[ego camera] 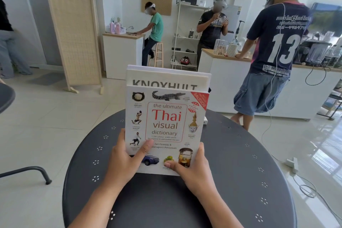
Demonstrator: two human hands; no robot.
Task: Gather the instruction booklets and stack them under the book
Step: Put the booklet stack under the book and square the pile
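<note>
- Here the book (166, 127), a Thai visual dictionary with a white cover, stands nearly upright over the near middle of the table, its cover facing the camera.
- Behind it, pressed against its back, sit the instruction booklets (167, 77); their top edges rise above the book, and the front one shows large dark lettering.
- The left hand (124, 159) grips the pile at its lower left, thumb across the cover and fingers hidden behind.
- The right hand (192, 170) grips the lower right corner the same way, thumb on the cover near the bottom edge.
- The step in hand looks like squaring the pile before laying it down. It would go well to tap the bottom edges on the table so the booklets line up, then tip the pile back, away from the person, so the booklets land underneath.
- Keeping both thumbs pressed should stop the thin booklets from fanning out or sliding.
- The round dark table (240, 181) is metal-looking, with small clusters of holes; a small white object (205, 120) peeks out at the book's right edge.
- Farther off are a pale tiled floor, a woven folding screen (72, 29) at far left, white counters, and several people wearing headsets.
- A white cable (303, 187) trails over the floor at right.
</note>
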